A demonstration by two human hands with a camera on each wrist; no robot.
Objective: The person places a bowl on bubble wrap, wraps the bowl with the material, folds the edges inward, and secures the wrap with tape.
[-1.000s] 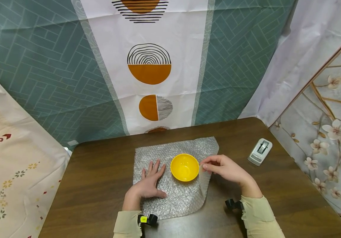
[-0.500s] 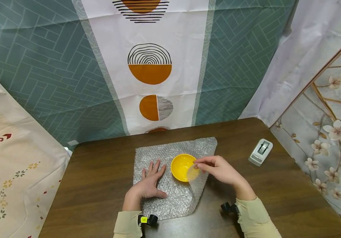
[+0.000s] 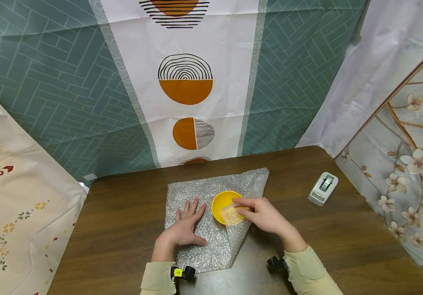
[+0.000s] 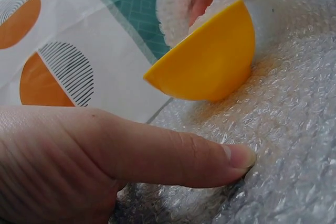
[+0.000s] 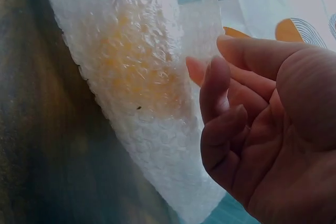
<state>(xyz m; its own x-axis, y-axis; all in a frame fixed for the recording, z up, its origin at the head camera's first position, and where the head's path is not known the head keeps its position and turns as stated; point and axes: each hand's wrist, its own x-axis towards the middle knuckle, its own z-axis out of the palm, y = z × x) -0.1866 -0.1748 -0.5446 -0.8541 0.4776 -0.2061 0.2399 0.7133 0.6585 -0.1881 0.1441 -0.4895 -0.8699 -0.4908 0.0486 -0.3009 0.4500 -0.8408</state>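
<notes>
A yellow bowl [image 3: 218, 203] stands upright on a sheet of bubble wrap [image 3: 205, 256] spread over the table. My left hand [image 3: 183, 230] rests flat on the sheet to the bowl's left, fingers spread. In the left wrist view its thumb [image 4: 173, 153] lies on the wrap, apart from the bowl [image 4: 210, 59]. With thumb and fingertips my right hand [image 3: 264, 214] pinches the sheet's right edge, raised and folded over the bowl's right part. In the right wrist view the lifted bubble wrap [image 5: 131, 72] hides most of the bowl; yellow shows through.
A white and grey device [image 3: 323, 188] with a dark slot lies on the right of the brown wooden table [image 3: 123, 229]. Patterned cloths hang behind the table and at both sides.
My right hand has moved left, drawing the bubble wrap's edge from beside the bowl to over its right part. My left hand and the bowl have stayed in place.
</notes>
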